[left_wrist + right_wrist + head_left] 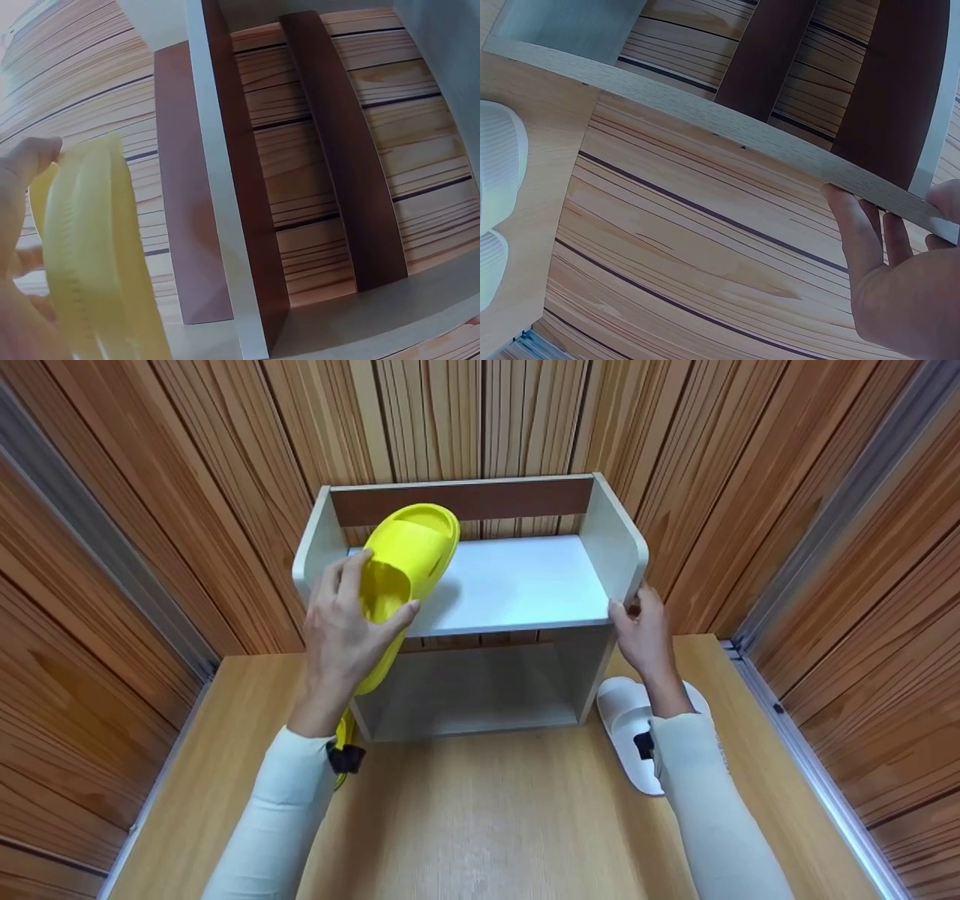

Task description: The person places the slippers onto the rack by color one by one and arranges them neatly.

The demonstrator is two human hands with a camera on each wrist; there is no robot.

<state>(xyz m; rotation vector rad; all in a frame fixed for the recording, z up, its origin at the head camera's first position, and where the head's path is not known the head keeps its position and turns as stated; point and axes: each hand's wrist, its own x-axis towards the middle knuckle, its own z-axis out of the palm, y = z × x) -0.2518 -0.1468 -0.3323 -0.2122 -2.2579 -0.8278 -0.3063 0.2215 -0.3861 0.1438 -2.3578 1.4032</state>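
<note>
In the head view my left hand (pixel 337 619) grips a yellow slipper (pixel 420 544) by its side, thumb near the foot opening and fingers round the other edge. The slipper is tilted, toe up, in front of the left part of a small two-tier shoe rack (pixel 525 577). Its sole edge shows in the left wrist view, where the slipper (pixel 97 247) covers part of the fingers. My right hand (pixel 646 634) holds the front edge of the rack's right side panel. Fingers of that hand (pixel 900 285) lie along the panel's outer face in the right wrist view.
A second yellow slipper (pixel 345 731) lies on the floor left of the rack, mostly hidden by my left wrist. White slippers (pixel 626 712) stand right of it, partly under my right forearm. Wood-panelled walls (pixel 847 607) close in behind and on both sides.
</note>
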